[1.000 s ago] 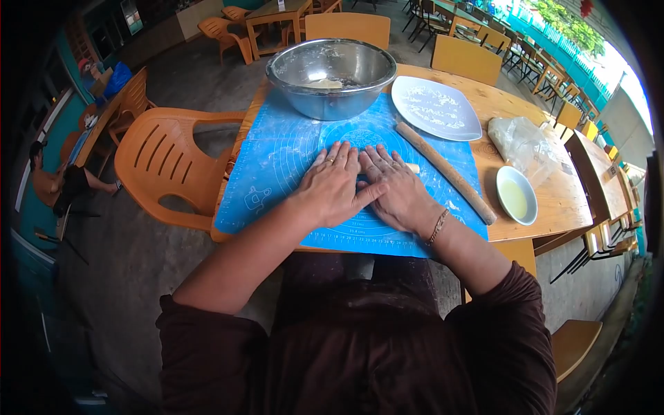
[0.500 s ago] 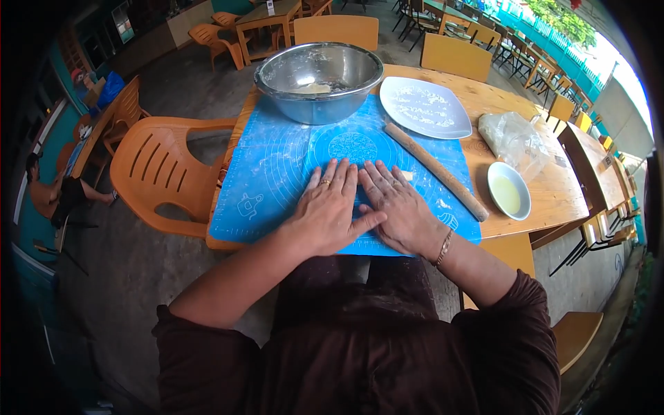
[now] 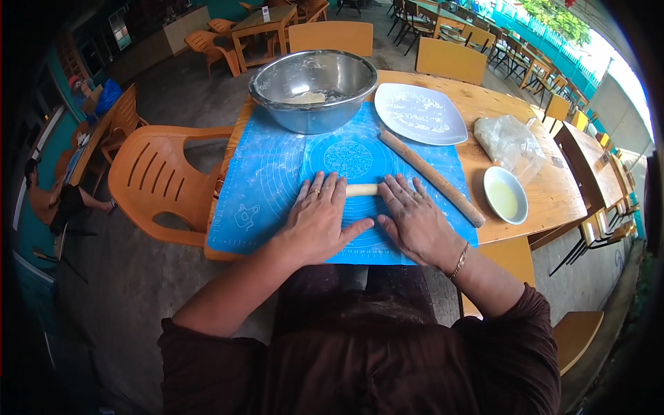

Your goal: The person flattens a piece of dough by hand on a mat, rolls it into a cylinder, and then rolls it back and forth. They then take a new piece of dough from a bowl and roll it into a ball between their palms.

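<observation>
A pale dough roll [image 3: 362, 189] lies crosswise on the blue mat [image 3: 270, 155], its middle showing between my hands. My left hand [image 3: 319, 220] lies palm down over its left end, fingers stretched out. Over the right end rests my right hand [image 3: 418, 221], also flat, with fingers extended. The roll's ends are hidden under the fingers. A wooden rolling pin [image 3: 432, 178] lies slantwise to the right of my right hand. Beyond the hands stands a steel bowl [image 3: 315, 114] with dough inside, and beside it a white plate [image 3: 420, 114] dusted with flour.
A plastic bag [image 3: 510, 145] and a small bowl of pale liquid [image 3: 505, 196] stand on the table's right side. An orange chair [image 3: 159, 181] touches the left side. Another person [image 3: 45, 200] sits at the far left. More chairs and tables stand beyond.
My hands have moved apart sideways, exposing the roll's middle between them. Earlier they were side by side, almost touching, with only a bit of dough visible at the right.
</observation>
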Action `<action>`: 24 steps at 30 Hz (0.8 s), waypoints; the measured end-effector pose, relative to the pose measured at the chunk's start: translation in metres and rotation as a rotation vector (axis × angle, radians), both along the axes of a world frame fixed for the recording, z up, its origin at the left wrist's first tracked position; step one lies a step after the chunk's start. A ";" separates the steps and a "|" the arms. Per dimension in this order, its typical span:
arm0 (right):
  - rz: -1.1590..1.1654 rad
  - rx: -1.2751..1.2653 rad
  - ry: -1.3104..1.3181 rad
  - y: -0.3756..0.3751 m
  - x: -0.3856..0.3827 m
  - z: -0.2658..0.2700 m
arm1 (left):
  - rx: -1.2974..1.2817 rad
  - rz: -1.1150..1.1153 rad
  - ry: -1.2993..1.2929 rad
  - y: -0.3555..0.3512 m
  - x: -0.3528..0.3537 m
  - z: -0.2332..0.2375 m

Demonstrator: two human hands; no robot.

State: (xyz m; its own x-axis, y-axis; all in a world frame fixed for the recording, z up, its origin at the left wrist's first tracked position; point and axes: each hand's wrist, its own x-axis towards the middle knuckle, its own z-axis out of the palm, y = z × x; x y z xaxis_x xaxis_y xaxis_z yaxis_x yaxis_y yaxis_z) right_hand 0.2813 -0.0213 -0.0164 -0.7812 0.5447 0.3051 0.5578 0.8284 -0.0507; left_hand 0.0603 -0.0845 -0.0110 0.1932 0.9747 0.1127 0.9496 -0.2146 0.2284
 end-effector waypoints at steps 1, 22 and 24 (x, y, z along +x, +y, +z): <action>-0.008 -0.005 0.001 -0.009 0.006 0.002 | -0.005 -0.008 0.001 -0.013 0.003 0.001; 0.101 -0.194 0.242 0.017 0.018 0.004 | 0.119 -0.090 -0.135 -0.007 -0.018 0.012; 0.106 -0.248 0.208 0.024 0.013 0.017 | 0.099 -0.103 -0.174 -0.001 -0.021 0.019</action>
State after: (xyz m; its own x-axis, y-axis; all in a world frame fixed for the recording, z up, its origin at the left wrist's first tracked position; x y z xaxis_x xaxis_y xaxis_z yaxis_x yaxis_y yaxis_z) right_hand 0.2939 0.0031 0.0011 -0.7722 0.5417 0.3320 0.4262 0.8292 -0.3617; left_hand 0.0396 -0.0851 0.0076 0.2602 0.9333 0.2475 0.8696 -0.3379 0.3600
